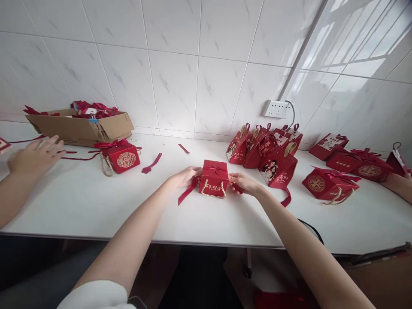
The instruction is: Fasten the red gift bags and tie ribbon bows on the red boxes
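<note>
Straight in front of me a small red gift box [213, 178] with gold lettering and a gold rope handle sits on the white table. Dark red ribbon [187, 194] comes out at both its sides. At the box's left side my left hand [188, 176] pinches the ribbon, and one loose end hangs below the fingers. My right hand [243, 182] is closed on the ribbon at the other side, its fingertips close against the box. A thin knot or crossing of ribbon shows on the box top.
A cardboard carton [80, 126] of red ribbons stands back left, near another person's hand [35, 159] and a red box [120, 156]. Triangular red boxes [278, 167] cluster right of centre. More red boxes [330, 184] and a second person's hand [399, 184] are far right. A power strip [276, 109] is on the wall.
</note>
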`<state>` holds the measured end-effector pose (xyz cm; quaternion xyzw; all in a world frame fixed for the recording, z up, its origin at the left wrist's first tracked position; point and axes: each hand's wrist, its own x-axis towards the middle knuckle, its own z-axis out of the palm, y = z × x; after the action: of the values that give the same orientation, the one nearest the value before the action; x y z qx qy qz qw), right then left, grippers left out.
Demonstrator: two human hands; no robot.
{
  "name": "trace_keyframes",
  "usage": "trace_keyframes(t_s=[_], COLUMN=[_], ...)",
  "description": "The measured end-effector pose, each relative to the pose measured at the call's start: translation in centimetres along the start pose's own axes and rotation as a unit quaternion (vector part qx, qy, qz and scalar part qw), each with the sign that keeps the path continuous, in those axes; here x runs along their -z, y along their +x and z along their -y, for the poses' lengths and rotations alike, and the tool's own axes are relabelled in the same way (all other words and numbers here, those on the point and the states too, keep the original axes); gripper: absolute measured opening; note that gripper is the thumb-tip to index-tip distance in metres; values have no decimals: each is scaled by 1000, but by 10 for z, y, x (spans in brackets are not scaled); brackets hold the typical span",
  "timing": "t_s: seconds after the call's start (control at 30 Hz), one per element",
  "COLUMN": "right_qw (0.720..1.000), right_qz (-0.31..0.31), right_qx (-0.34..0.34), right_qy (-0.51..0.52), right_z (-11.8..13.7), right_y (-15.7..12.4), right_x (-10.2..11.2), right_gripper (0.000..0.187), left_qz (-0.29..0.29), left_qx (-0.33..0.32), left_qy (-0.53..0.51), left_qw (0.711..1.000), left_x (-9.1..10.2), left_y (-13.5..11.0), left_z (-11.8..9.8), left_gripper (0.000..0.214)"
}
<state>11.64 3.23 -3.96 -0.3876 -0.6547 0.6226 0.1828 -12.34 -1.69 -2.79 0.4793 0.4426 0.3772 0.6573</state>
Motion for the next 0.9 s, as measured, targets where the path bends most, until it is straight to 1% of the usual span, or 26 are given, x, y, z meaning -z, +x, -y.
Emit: trace_keyframes(t_s=[0.13, 0.27, 0.4, 0.57, 0.7, 0.83, 0.9], right_qw=[998, 996, 996, 997, 994, 988, 983], right_qz=[-30, -43, -40, -32, -35, -44, -65], right_qx=[-23, -24, -2, 51, 108, 151, 168], right_qy=[-43, -74, -74, -38, -2, -6, -17], right_z=[16, 29, 41, 55, 61, 64, 64], right_y=[-6, -15, -26, -33, -24, -10, -5], right_x=[4, 8, 11, 15, 5, -15, -25], right_gripper=[46, 40, 31, 30, 29, 30, 30], left_qz=[-10, -37, -47, -47, -49, -55, -55], left_qx=[17, 2, 8, -1, -21, -48, -47], left_qy=[55, 103, 139, 168, 205, 248, 266], left_qw=[998, 994, 989, 985, 977, 966, 961], left_x=[4, 8, 8, 3, -6, -14, -15], left_y=[-4, -10, -21, -32, -31, -26, -24], left_z=[-11, -21, -31, -45, -53, -57, -59], left_gripper=[30, 33, 31, 35, 37, 32, 32])
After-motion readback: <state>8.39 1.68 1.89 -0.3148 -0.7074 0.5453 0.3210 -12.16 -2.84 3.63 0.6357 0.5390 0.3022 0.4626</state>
